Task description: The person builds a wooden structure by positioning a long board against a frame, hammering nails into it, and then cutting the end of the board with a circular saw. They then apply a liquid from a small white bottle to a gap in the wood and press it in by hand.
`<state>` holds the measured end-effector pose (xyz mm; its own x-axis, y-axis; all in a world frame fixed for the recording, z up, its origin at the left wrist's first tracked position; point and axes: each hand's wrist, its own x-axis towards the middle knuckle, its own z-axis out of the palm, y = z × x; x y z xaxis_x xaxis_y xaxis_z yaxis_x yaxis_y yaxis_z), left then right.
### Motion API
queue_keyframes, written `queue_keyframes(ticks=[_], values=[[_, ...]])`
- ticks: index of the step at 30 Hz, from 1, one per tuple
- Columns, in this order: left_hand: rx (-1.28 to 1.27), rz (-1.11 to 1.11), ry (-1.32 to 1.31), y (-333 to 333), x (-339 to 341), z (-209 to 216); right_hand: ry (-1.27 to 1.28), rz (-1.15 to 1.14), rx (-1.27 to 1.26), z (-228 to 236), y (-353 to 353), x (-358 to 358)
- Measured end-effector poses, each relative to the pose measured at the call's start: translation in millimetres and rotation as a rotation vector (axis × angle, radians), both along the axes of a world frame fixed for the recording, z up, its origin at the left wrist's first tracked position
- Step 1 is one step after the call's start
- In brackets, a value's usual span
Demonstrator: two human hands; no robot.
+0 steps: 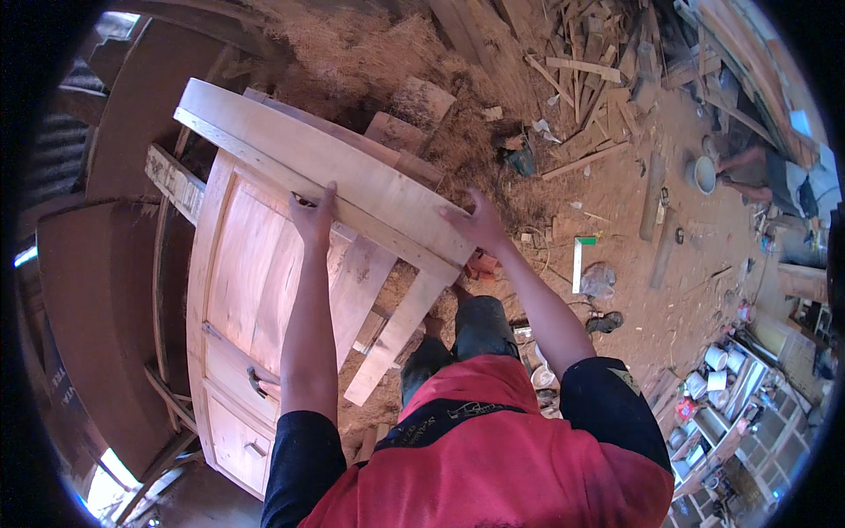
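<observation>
Left hand (312,218) grasped the pale wooden board (378,185) mid-edge, upper centre of frame; right hand (478,226) grasped its right end. Panelled door (251,233) sat left of centre.

"What do we have underfoot?"
"We have a dusty brown floor (687,308), with shavings (326,44) spread thick at the far side and a heap of offcuts (607,70) farther right."
"And our walls?"
"On our left we see corrugated sheeting (60,141) near large brown panels (97,308). Bright light (119,466) comes through a gap at lower left."
"Our furniture?"
"At lower right, we see cluttered shelving (717,456) with pale tubs (716,357) nearby."
</observation>
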<state>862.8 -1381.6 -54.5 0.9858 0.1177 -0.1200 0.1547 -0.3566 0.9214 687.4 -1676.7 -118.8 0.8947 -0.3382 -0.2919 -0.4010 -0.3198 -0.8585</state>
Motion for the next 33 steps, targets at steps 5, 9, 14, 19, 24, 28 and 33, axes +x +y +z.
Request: queue_keyframes(ticks=[5, 9, 14, 19, 24, 28, 33], values=[[0.565, 0.168, -0.071, 40.6, 51.6, -35.7, 0.039, 0.058, -0.030, 16.7, 14.2, 48.1], [0.645, 0.179, -0.013, 19.0, 48.2, -45.1, 0.124, 0.048, 0.006, 3.6, 7.5, 57.0], [0.705, 0.177, -0.121, 15.6, 53.7, -45.7, -0.002, 0.040, 0.084, -9.0, 1.7, 71.1], [0.706, 0.196, -0.130, 8.4, 52.8, -44.0, -0.027, 0.095, 0.203, -5.8, -2.8, 74.4], [0.725, 0.206, -0.124, 12.6, 52.4, -42.4, 0.019, 0.101, 0.163, 10.6, 3.2, 76.9], [0.726, 0.202, -0.106, 13.4, 53.7, -39.5, -0.003, 0.102, 0.255, -2.1, 5.3, 76.1], [0.726, 0.183, -0.139, 15.2, 54.1, -48.0, 0.076, 0.051, 0.388, 8.7, 0.2, 78.3]])
